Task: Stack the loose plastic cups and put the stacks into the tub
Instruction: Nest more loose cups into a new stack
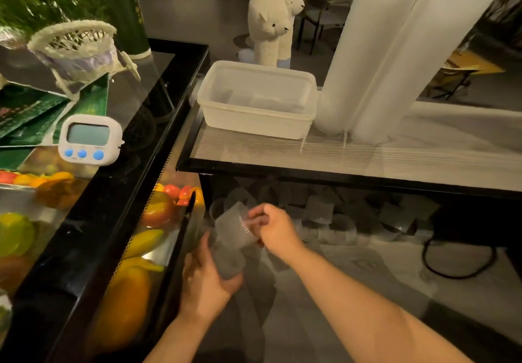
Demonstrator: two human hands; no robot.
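Dim grey floor [197, 15], dark chair [322, 9]

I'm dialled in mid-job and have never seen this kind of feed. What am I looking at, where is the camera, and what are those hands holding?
There is no machine here: a person's two bare hands do the work, filmed by one wide-angle camera on their head, looking forward and down. The left hand grips a clear plastic cup from below. The right hand pinches the rim of a second cup tilted over the first, apparently to nest them. More loose cups lie under the table. On the table stands the translucent tub, which looks empty. To the left are a white timer and colourful fruit.
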